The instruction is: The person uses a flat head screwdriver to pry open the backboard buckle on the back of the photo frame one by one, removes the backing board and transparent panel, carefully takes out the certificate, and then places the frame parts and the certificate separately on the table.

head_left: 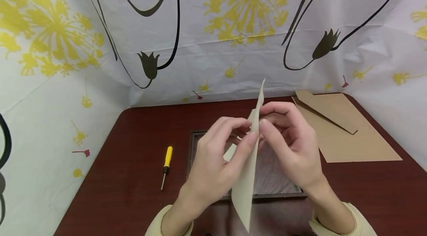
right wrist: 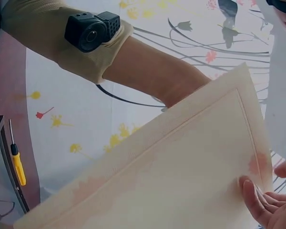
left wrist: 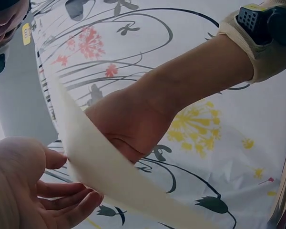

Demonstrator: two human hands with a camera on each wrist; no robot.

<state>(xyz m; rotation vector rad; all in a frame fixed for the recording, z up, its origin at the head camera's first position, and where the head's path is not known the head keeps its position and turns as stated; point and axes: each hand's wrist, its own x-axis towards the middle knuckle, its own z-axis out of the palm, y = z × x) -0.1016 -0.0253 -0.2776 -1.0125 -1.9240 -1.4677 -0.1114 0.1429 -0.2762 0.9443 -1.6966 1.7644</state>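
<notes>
Upright and nearly edge-on in the head view, a thin cream paper sheet is between both hands. My left hand pinches it from the left, thumb and curled fingers close to its upper part. From the other side my right hand meets it with bent fingers and thumb tip. The right wrist view shows the sheet's broad face, with a line along its borders and faint reddish patches. Below the hands lies a dark rectangular frame with a shiny, clear-looking surface, partly hidden by them.
A screwdriver with a yellow handle lies left of the frame on the dark red table. At the right sits a brown cardboard panel with a raised flap. Patterned white cloth surrounds the table's back and sides.
</notes>
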